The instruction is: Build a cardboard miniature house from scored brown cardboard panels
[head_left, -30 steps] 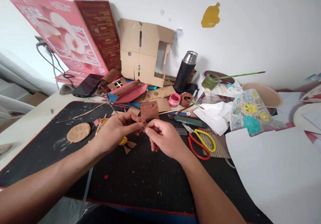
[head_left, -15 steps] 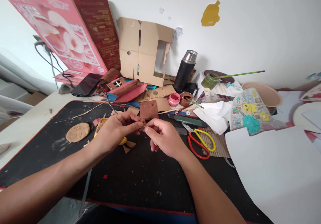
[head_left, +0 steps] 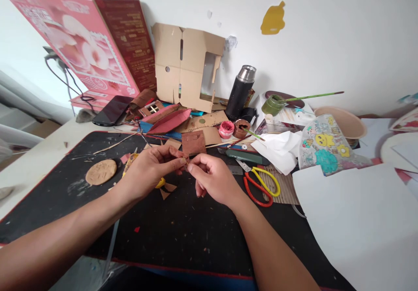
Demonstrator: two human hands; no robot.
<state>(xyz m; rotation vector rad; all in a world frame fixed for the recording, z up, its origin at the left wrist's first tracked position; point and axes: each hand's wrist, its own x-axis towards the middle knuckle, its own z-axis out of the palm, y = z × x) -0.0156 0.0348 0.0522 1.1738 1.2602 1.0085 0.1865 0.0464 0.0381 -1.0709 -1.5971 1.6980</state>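
Observation:
My left hand (head_left: 156, 165) and my right hand (head_left: 210, 175) meet over the black mat (head_left: 183, 234), thumbs and fingertips pinched together. Between them is a tiny brown piece (head_left: 187, 163), mostly hidden by the fingers and too small to name. Just beyond the fingertips lies a brown-painted cardboard square (head_left: 193, 142). A yellow object and a cardboard scrap (head_left: 169, 190) lie partly under my left hand. Scissors (head_left: 261, 186) with red and yellow handles rest to the right of my right hand.
A round tan clay disc (head_left: 101, 172) lies at left. Behind stand paint pots (head_left: 226, 129), a black thermos (head_left: 241, 91), cut cardboard (head_left: 168, 65) and a pink box (head_left: 85, 43). Crumpled tissue (head_left: 277, 149) and a large white sheet (head_left: 359, 221) are at right. A phone (head_left: 112, 110) lies back left.
Almost nothing differs. Both hands keep their pinch in the same place, and the whole view has shifted very slightly.

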